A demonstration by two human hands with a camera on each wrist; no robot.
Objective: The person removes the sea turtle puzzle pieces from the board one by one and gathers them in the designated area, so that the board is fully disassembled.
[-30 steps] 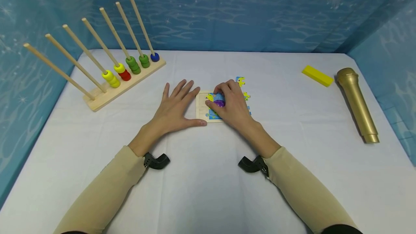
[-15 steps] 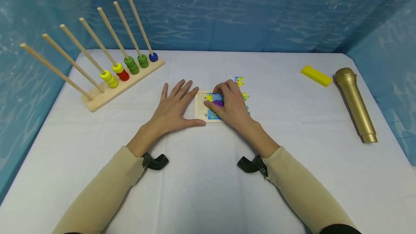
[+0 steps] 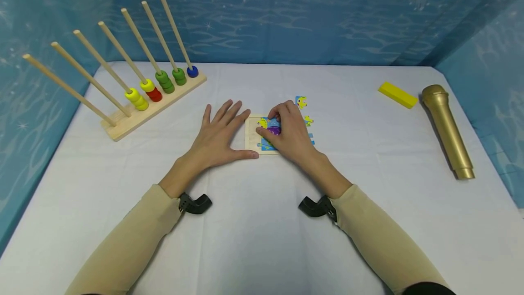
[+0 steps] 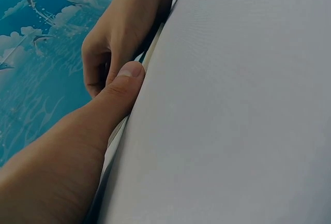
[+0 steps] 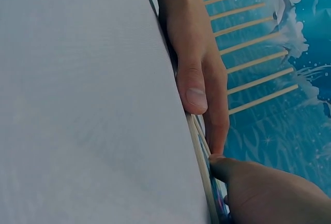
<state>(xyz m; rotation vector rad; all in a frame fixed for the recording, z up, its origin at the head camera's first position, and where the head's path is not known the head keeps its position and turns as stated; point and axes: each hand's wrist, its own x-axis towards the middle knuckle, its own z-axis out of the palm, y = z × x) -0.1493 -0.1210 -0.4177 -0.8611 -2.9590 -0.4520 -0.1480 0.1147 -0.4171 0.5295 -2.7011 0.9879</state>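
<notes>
A small wooden jigsaw puzzle [image 3: 249,135] with a blue, yellow and purple picture lies flat on the white table, partly hidden by my right hand. My left hand [image 3: 217,142] is spread at its left, the thumb [image 4: 129,74] resting on the near left corner of the wooden frame and the fingers beside it. My right hand [image 3: 292,133] lies over the picture with curled fingers; its thumb and index finger are at the edges of a yellow-and-blue puzzle piece [image 3: 263,123]. Beyond the right hand, several loose pieces show, including a yellow-and-blue one [image 3: 301,102].
At the back left stands a wooden counting rack [image 3: 143,122] with tall pegs and coloured beads. A yellow block [image 3: 398,94] and a gold microphone-shaped object [image 3: 448,133] lie at the right. A blue sea-patterned curtain [image 3: 286,17] surrounds the table [image 3: 254,231].
</notes>
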